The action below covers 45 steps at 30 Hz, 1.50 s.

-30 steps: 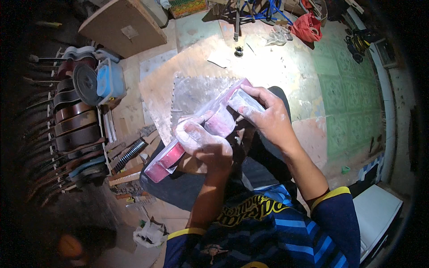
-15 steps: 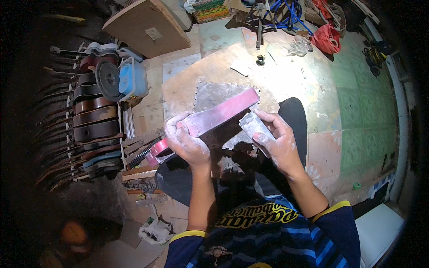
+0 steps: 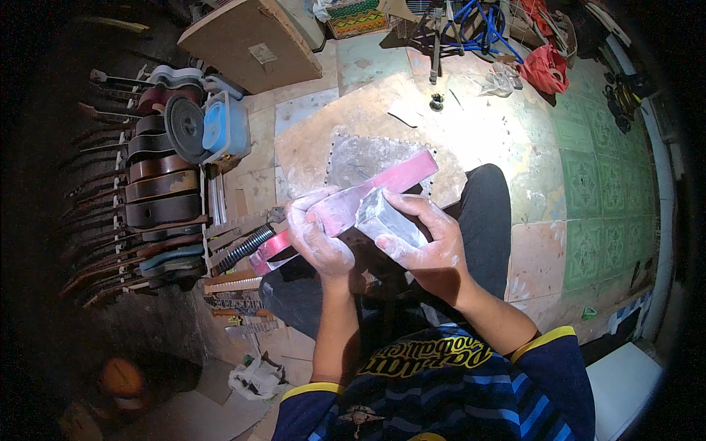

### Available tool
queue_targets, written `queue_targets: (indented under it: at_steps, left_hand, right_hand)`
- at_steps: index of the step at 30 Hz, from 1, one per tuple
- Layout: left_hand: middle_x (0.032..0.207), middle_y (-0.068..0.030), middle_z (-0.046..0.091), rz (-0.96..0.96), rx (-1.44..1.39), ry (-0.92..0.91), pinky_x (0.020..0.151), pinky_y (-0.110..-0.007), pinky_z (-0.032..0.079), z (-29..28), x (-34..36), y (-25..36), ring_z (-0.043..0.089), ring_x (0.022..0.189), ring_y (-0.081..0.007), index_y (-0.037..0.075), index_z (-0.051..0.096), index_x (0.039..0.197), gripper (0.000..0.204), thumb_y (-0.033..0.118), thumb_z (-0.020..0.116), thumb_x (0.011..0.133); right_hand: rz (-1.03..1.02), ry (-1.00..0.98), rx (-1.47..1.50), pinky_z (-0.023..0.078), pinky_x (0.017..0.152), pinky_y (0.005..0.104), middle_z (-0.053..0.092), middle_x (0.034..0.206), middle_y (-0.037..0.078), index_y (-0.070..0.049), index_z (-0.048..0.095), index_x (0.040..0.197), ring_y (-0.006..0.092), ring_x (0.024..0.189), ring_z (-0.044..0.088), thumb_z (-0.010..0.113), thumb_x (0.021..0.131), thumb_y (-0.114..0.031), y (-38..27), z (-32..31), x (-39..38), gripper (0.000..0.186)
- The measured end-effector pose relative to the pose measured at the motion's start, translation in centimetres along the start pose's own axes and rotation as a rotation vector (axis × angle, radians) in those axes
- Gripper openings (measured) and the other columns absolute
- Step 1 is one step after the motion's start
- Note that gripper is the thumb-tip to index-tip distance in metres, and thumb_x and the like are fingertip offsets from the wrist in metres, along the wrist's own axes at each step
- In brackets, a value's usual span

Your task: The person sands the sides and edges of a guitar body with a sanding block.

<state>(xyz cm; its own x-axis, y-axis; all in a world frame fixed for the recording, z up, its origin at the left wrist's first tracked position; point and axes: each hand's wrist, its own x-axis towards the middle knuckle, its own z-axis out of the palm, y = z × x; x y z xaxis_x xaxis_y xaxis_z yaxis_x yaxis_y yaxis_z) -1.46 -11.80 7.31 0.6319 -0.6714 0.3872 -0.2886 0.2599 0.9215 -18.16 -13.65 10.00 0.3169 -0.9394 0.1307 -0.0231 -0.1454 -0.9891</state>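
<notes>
My left hand (image 3: 320, 239), coated in white dust, is closed on what looks like a pink guitar body (image 3: 397, 176). Its long side faces up, streaked with whitish powder, and a glossier pink curve shows to the left of the hand. In my right hand (image 3: 434, 246) is a grey sanding block (image 3: 391, 224), gripped between thumb and fingers. The block's far end lies against or just over the pink side; whether they touch, I cannot tell. Dark shadow hides the guitar body's underside between my legs.
A dusty foam mat (image 3: 353, 158) lies on the floor beyond my hands. Several guitars (image 3: 162, 209) hang in a row at left, by a blue plastic container (image 3: 224, 128). A black ribbed hose (image 3: 246, 248) lies near my left hand. A red bag (image 3: 544, 70) sits far right.
My right hand has brought the sanding block leftward, up to the pink side. The left hand keeps its grip. The whole view has shifted slightly.
</notes>
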Motion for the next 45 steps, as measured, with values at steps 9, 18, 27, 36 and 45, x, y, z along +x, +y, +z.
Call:
queue_targets:
  at_steps: [9, 18, 27, 36, 45]
  left_hand:
    - [0.112, -0.0171, 0.061, 0.236, 0.307, -0.022, 0.096, -0.041, 0.05, -0.2, -1.2, -0.1, 0.063, 0.102, -0.0286, -0.006, 0.063, 0.112, 0.062, 0.049, 0.072, 0.084]
    - [0.111, -0.0176, 0.063, 0.282, 0.313, -0.138, 0.096, -0.041, 0.05, -1.0, -0.6, 0.2, 0.063, 0.102, -0.0296, -0.006, 0.063, 0.119, 0.064, 0.042, 0.074, 0.078]
    - [0.11, -0.017, 0.063, 0.27, 0.334, -0.204, 0.096, -0.041, 0.051, -1.2, -1.0, 0.2, 0.064, 0.1, -0.0292, -0.002, 0.06, 0.118, 0.056, 0.02, 0.074, 0.069]
    - [0.106, -0.0123, 0.071, 0.097, 0.282, -0.399, 0.09, -0.038, 0.055, -1.7, 0.4, 0.9, 0.07, 0.099, -0.0255, 0.002, 0.066, 0.109, 0.061, 0.017, 0.092, 0.056]
    - [0.103, -0.0167, 0.071, 0.024, 0.307, -0.625, 0.087, -0.037, 0.055, -0.5, 4.6, 0.8, 0.072, 0.095, -0.0326, 0.003, 0.065, 0.112, 0.06, 0.011, 0.086, 0.057]
  right_hand:
    - [0.094, 0.052, 0.073, 0.051, 0.097, 0.0315, 0.07, 0.12, 0.014, 0.002, 0.064, 0.132, 0.0182, 0.11, 0.066, 0.083, 0.085, -0.013, 0.5, -0.7, 0.1, 0.053]
    - [0.166, 0.019, 0.167, 0.049, 0.099, 0.0316, 0.069, 0.121, 0.013, 0.004, 0.063, 0.133, 0.0182, 0.112, 0.064, 0.082, 0.086, -0.014, 0.8, -0.6, -0.7, 0.054]
    - [0.049, 0.048, 0.08, 0.049, 0.101, 0.0333, 0.069, 0.122, 0.014, 0.003, 0.064, 0.132, 0.0198, 0.113, 0.065, 0.082, 0.085, -0.016, 0.4, -1.3, 0.1, 0.053]
    - [-0.275, 0.068, -0.087, 0.053, 0.095, 0.0378, 0.068, 0.122, 0.021, 0.002, 0.067, 0.125, 0.0289, 0.109, 0.068, 0.088, 0.077, -0.015, 2.2, -1.3, 0.4, 0.055]
    - [-0.571, 0.058, -0.311, 0.057, 0.087, 0.0403, 0.062, 0.124, 0.023, -0.011, 0.061, 0.129, 0.0301, 0.108, 0.067, 0.088, 0.074, -0.004, 3.3, -1.1, 1.9, 0.062]
